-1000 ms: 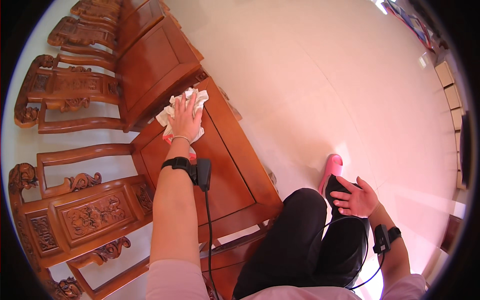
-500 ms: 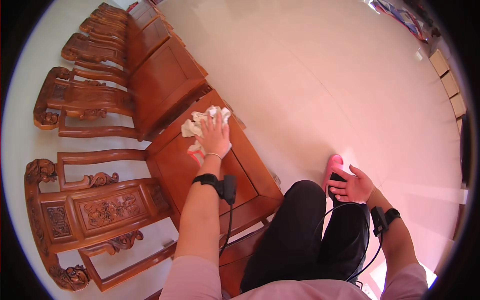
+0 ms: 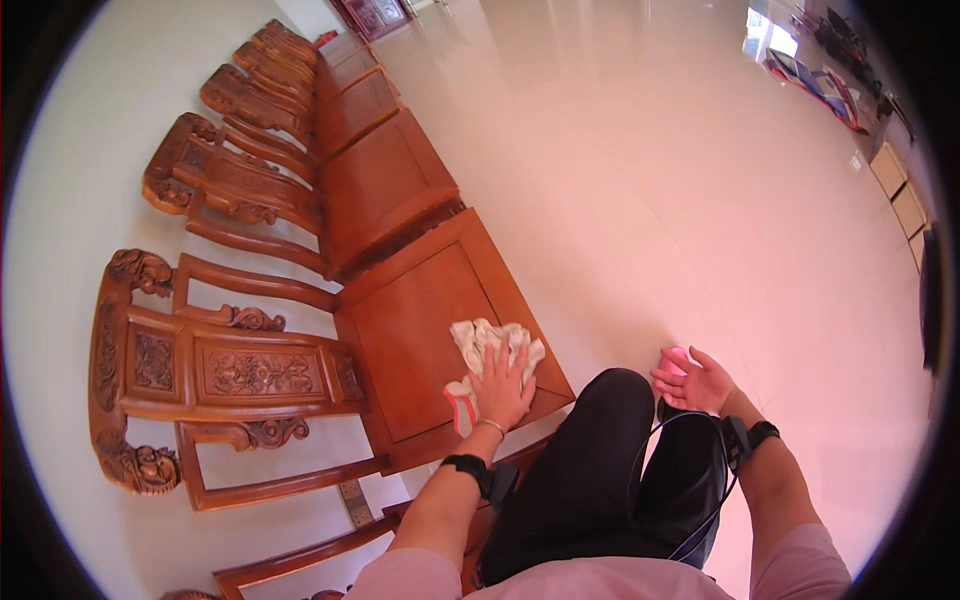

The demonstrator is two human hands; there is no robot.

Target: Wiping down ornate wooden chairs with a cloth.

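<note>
My left hand (image 3: pixel 504 388) lies flat with spread fingers on a crumpled cream cloth (image 3: pixel 478 338), pressing it against a wooden chair seat (image 3: pixel 415 295). A red-edged part of the cloth sticks out beside my wrist. This seat is reddish brown, with a framed panel, and the cloth is near its front right corner. Its carved backrest (image 3: pixel 258 372) stands to the left. Over my lower leg, my right hand (image 3: pixel 700 384) hovers with its palm partly turned up, fingers loosely apart and nothing in them.
Matching chairs (image 3: pixel 375 180) continue in a row toward the far left along a white wall (image 3: pixel 120 150). Shiny pale floor (image 3: pixel 620 200) stretches to the right. My bent knees (image 3: pixel 610 420) are close to the seat. Boxes (image 3: pixel 905 205) stand at the right edge.
My left hand and the cloth have come nearer to me, from the seat's far part to its near right corner. The view has shifted, and my right hand's fingers are more curled.
</note>
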